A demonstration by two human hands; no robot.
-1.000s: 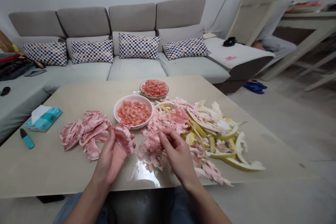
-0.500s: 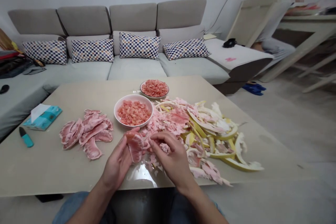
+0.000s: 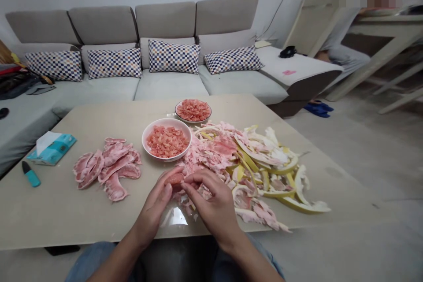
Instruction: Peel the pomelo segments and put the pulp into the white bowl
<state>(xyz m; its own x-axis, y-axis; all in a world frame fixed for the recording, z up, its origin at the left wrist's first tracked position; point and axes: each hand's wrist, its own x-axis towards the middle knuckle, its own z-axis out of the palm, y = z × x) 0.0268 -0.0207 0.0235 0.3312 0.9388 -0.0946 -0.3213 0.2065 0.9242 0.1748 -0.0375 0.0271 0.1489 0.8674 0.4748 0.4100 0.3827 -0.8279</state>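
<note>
Pomelo segment [image 3: 174, 179] pinched between both sets of fingers right now, low over the near edge of the bench [image 3: 49, 216]. My left hand [image 3: 154, 205] is curled around it from the side, and my right hand [image 3: 213, 205] has its fingertips closed on the top. Just behind them sits a white bowl [image 3: 166, 139] of picked flesh, a plate [image 3: 193, 110] of more beyond it. Unpeeled segments [image 3: 105, 168] lie to the left, and a heap of peel and membrane [image 3: 257, 163] is on the right.
</note>
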